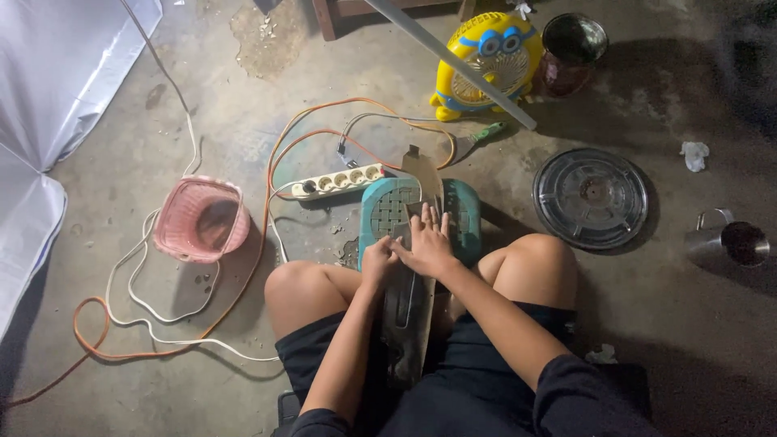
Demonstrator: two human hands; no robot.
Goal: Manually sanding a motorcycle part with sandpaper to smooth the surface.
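This looks like a simple home, a back room or a utility corner used also for small repair work. The floor point(194, 97) is bare concrete, stained and cracked, with small crumbs of dirt on it. The person sits directly on this floor. Household things lie around: a pink plastic basket point(201, 218), a white power strip point(337, 180) with orange and white cables point(162, 324), a yellow cartoon-shaped small fan point(484, 65), a dark jar point(571, 48), a round metal grill cover point(591, 198), and a steel cup point(738, 241). At the left edge hangs a white plastic sheet point(57, 81).
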